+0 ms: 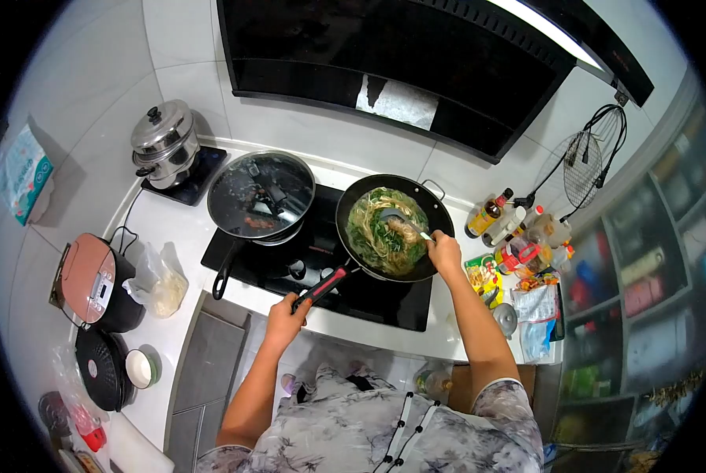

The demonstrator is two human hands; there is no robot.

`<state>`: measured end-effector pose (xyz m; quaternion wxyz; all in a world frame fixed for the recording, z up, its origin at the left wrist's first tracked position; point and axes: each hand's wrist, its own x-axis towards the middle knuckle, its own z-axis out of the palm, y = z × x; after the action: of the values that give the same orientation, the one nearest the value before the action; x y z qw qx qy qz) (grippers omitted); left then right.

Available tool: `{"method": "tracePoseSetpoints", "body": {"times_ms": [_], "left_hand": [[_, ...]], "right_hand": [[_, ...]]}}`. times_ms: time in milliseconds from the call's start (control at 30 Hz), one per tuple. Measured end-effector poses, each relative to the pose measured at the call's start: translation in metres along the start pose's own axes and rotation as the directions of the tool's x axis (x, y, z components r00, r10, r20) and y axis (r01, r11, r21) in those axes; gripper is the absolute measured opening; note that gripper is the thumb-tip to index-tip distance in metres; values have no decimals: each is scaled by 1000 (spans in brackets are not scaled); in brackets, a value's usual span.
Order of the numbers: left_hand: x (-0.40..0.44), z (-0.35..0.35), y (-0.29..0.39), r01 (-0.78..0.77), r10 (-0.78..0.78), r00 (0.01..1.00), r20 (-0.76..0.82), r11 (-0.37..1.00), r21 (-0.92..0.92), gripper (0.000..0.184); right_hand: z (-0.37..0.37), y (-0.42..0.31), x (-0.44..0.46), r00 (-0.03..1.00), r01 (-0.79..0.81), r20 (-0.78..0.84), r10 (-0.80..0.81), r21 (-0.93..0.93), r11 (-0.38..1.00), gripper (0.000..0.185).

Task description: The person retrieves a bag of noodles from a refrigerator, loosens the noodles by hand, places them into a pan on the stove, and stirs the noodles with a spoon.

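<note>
My left hand (286,318) is closed round the black and red handle (322,287) of a wok (439,206) on the right side of the cooktop. Leafy greens and pale strands, perhaps noodles or sprouts, lie in liquid as the food (375,251) inside it. Over the wok's right rim, my right hand (445,254) grips a spatula (391,213), whose grey head dips into the food. Left of the wok sits a pan with a glass lid (246,189), its black handle (225,272) pointing toward me.
Bottles (488,213), seasoning packets (484,276) and a small metal bowl (505,318) crowd the right counter. A steel pot (163,142), rice cooker (104,284), plastic bag (160,285) and white bowl (141,368) stand at left. The range hood (321,47) overhangs the cooktop (400,306).
</note>
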<state>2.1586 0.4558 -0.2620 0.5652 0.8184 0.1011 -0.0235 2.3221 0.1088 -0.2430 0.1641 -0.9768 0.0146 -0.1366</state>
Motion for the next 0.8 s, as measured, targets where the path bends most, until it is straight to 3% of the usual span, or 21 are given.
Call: {"method": "tracePoseSetpoints", "body": {"times_ms": [133, 267, 333, 433, 600, 800], "left_hand": [[0, 1, -3, -9, 9, 1000, -10, 1000, -5, 27], [-2, 1, 0, 0, 0, 1000, -14, 1000, 14, 27], [-2, -1, 3, 3, -3, 1000, -13, 1000, 18, 28], [-3, -1, 5, 15, -15, 1000, -1, 1000, 12, 28], [1, -1, -4, -26, 26, 1000, 9, 999, 36, 29], [2, -2, -3, -30, 30, 999, 40, 1000, -2, 28]], "right_hand": [[-10, -11, 10, 997, -57, -40, 62, 98, 994, 19], [-11, -12, 25, 996, -61, -60, 67, 86, 994, 21], [-1, -17, 31, 984, -157, -74, 161, 49, 986, 23], [15, -28, 29, 983, -180, 29, 179, 47, 983, 23], [6, -50, 2, 985, -119, 132, 113, 35, 992, 19], [-24, -43, -26, 973, 136, 200, -111, -113, 984, 18]]}}
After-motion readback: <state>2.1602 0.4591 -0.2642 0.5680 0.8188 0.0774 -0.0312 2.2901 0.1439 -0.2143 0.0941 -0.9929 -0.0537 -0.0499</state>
